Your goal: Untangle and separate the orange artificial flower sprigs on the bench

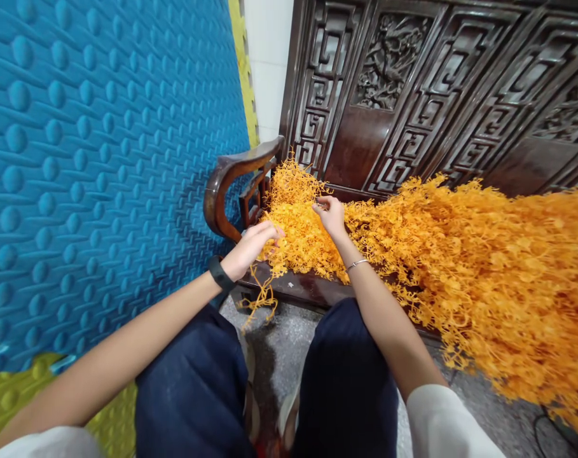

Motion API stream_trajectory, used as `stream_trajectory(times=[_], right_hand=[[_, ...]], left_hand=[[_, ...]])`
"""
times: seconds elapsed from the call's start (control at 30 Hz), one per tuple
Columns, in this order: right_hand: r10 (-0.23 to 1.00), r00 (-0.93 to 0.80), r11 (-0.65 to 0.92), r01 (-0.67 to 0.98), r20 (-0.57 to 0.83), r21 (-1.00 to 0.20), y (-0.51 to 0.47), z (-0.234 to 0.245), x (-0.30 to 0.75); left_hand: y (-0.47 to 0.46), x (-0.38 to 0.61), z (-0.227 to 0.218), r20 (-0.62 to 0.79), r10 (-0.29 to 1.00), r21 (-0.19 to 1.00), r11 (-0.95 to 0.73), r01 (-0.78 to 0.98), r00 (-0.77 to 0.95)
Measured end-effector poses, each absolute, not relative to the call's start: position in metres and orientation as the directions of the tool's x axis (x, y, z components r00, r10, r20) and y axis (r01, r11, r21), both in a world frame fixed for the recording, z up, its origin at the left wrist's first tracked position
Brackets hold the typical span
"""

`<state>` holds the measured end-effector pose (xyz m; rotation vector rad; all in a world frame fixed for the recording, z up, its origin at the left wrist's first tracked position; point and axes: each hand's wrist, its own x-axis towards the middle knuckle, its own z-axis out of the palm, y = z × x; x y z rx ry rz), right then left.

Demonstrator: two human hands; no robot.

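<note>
My left hand (256, 247), with a dark band at the wrist, is curled at the left end of an orange heap (305, 232) of branching, plastic-looking sprigs. Thin orange sprigs (262, 294) hang from beneath its palm, past the bench's front edge. Its fingertips are slightly blurred. My right hand (332, 216), wearing a thin bracelet, is over the same heap, a little farther back. Its thumb and fingers are bent toward each other, and what lies between them is too small to make out. The two hands are apart.
The heap lies on a dark carved wooden bench (312, 289) with a curved armrest (217, 191) at left. A much larger orange pile (498, 267) spreads along the right. A blue textured foam mat (102, 140) is at left. My knees are against the front, above grey floor (286, 343).
</note>
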<state>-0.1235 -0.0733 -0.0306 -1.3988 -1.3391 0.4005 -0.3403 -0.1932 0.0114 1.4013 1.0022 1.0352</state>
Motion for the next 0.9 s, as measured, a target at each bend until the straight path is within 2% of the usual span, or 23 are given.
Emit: stream_trajectory(times=[0.03, 0.1, 0.17, 0.2, 0.3, 0.37, 0.47, 0.6, 0.77, 0.9], right_hand=[[0.860, 0.278, 0.268, 0.468, 0.429, -0.842, -0.079, -0.025, -0.127], [0.902, 0.180, 0.324, 0.318, 0.393, -0.891, -0.098, -0.009, -0.138], [0.938, -0.027, 0.346, 0.120, 0.345, -0.931, -0.124, 0.010, -0.153], [0.924, -0.142, 0.369, 0.083, 0.355, -0.926, -0.138, 0.020, -0.162], [0.818, -0.393, 0.524, 0.205, 0.421, -0.827, -0.172, 0.037, -0.183], [0.765, -0.474, 0.608, 0.310, 0.436, -0.731, -0.182, 0.038, -0.189], [0.760, -0.483, 0.634, 0.401, 0.435, -0.661, -0.181, 0.029, -0.189], [0.830, -0.379, 0.547, 0.413, 0.409, -0.728, -0.171, 0.023, -0.185], [0.910, -0.286, 0.341, 0.101, 0.301, -0.935, -0.162, 0.024, -0.179], [0.946, -0.237, 0.212, -0.073, 0.223, -0.975, -0.156, 0.019, -0.177]], left_hand=[[-0.194, -0.341, 0.012, 0.045, 0.965, 0.998, -0.055, 0.029, 0.260], [-0.194, -0.343, 0.012, 0.040, 0.970, 0.999, -0.044, 0.011, 0.239], [-0.193, -0.344, 0.012, 0.056, 0.974, 0.998, -0.054, -0.015, 0.221], [-0.192, -0.344, 0.012, 0.065, 0.976, 0.998, -0.060, -0.029, 0.209], [-0.189, -0.346, 0.010, 0.070, 0.985, 0.996, -0.060, -0.069, 0.156], [-0.187, -0.347, 0.009, 0.049, 0.989, 0.996, -0.039, -0.075, 0.141], [-0.186, -0.347, 0.008, 0.012, 0.989, 0.998, -0.004, -0.056, 0.148], [-0.184, -0.347, 0.006, 0.030, 0.979, 0.998, -0.019, -0.055, 0.200], [-0.183, -0.347, 0.006, 0.129, 0.940, 0.992, -0.119, -0.050, 0.315], [-0.184, -0.345, 0.010, 0.175, 0.916, 0.980, -0.196, 0.021, 0.360]])
